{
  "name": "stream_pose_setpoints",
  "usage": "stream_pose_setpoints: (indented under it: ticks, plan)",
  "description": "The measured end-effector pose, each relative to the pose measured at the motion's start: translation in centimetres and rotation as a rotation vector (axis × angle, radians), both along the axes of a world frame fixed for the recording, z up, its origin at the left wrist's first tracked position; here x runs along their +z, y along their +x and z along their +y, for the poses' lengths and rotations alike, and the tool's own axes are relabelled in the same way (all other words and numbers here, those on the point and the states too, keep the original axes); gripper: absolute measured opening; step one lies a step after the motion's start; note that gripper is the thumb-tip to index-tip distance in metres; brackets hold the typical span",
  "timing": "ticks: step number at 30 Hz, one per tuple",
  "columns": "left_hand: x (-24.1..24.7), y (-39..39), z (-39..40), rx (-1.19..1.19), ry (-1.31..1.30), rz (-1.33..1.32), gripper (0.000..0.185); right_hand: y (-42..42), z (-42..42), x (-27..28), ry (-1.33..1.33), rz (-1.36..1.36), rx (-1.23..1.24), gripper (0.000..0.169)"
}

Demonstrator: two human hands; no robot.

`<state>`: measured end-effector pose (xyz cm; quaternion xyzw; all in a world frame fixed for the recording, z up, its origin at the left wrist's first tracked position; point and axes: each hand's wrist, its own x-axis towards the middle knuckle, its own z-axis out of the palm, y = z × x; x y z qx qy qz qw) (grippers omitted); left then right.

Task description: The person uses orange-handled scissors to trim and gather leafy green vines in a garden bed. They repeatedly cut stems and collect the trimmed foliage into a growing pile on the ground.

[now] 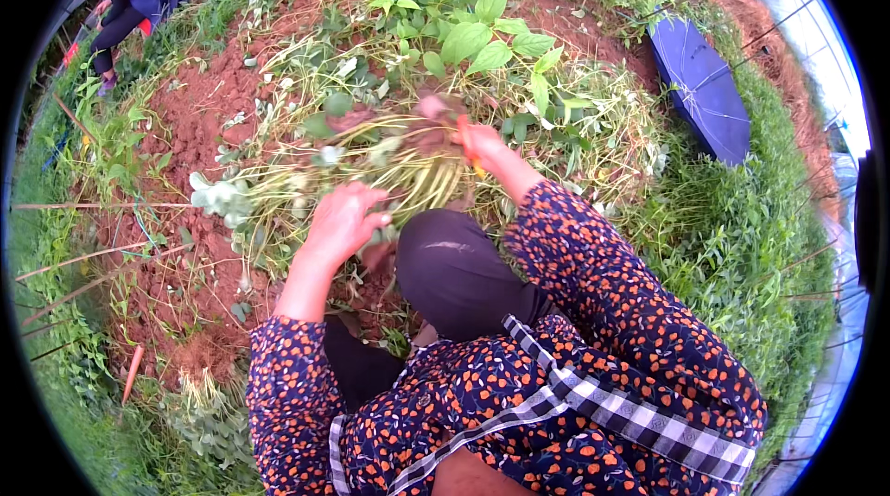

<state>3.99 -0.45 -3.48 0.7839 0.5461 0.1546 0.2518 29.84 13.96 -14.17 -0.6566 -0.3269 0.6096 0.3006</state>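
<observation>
Uprooted leafy plants (396, 162) with long pale-yellow stems lie in a loose heap in front of my knees. My left hand (348, 221) is over the near left side of the stems, fingers apart, with nothing seen gripped in it. Beyond my right knee, my right hand (480, 143) is closed around an orange handle beside the base of the stems; the tool's working end is blurred and cannot be told. Reddish-brown roots or soil show as a blur beside that hand. A bundle of plants with roots (208, 405) lies on the ground at lower left.
Broad-leaved green plants (473, 37) grow just beyond the heap. An open dark blue umbrella (702, 89) rests on the weeds at right. Thin sticks (104, 206) reach in from the left. An orange pointed object (132, 374) stands lower left. Another person (135, 2) is at upper left.
</observation>
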Motion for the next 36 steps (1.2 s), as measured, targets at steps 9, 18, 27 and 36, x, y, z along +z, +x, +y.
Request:
stream_pose_setpoints:
  ticks: [9,18,27,36]
  plan:
    - [0.1,-0.8,-1.0,-0.128,-0.185,0.159,0.033,11.3,-4.0,-3.9,0.069,0.103,-0.061,0.012]
    - [0.2,-0.6,-0.6,-0.078,-0.091,0.18,0.034,23.1,7.8,-1.3,0.647,-0.62,0.031,0.019]
    - [0.2,-0.5,-1.6,-0.142,-0.22,0.193,0.035,35.2,1.2,2.4,0.264,-1.378,0.0,0.028]
    - [-0.4,-0.9,-1.0,-0.203,-0.298,0.291,0.033,22.1,-15.2,0.0,0.549,-0.666,-0.199,0.016]
